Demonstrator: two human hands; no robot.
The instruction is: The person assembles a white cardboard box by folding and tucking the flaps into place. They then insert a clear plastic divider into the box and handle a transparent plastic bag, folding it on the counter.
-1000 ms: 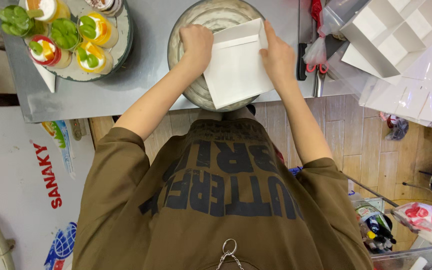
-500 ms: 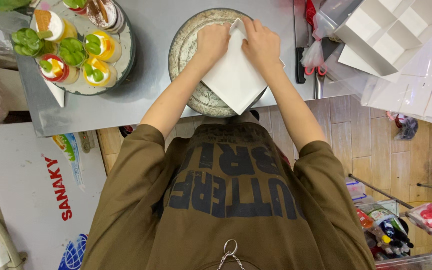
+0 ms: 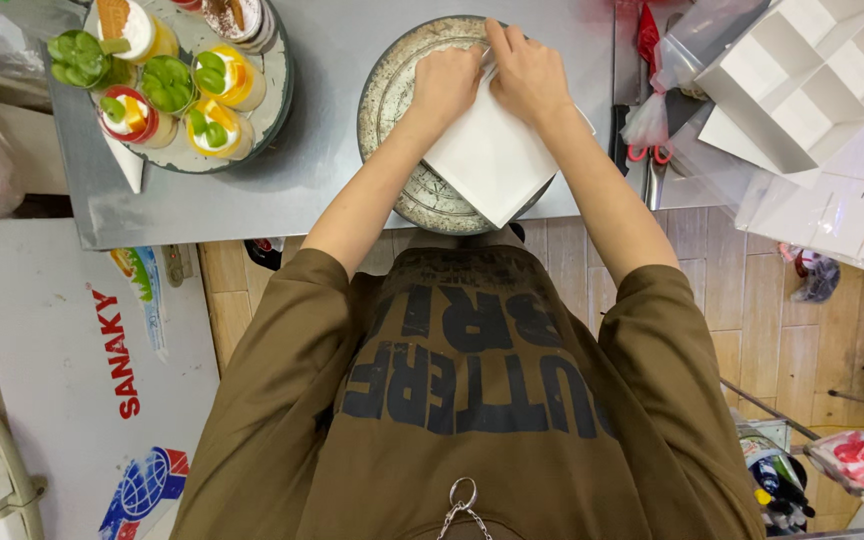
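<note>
Item: flat white cardboard sheet [image 3: 492, 160], roughly square, lying on a round metal turntable [image 3: 397, 100] at the near edge of a steel worktable [image 3: 322, 190]. It sits turned like a diamond: one corner points toward the person's body and overhangs the turntable rim, the opposite end lies under the hands; its long axis, corner to corner, runs from far-left to near-right. Left hand [image 3: 444, 82]: fingers curled, knuckles up, pinching the far edge of the sheet. Right hand [image 3: 530, 72]: fingers bent and closed on the same edge, just beside the left. Handling note: the work appears to be folding or creasing that edge; it likely goes best with both thumbs pressing evenly along one line and the sheet held flat. Adjacent: round tray [image 3: 272, 110] of fruit-topped dessert cups [image 3: 217, 128], left; white divided box [image 3: 802, 80] and red-handled scissors [image 3: 647, 160], right.
</note>
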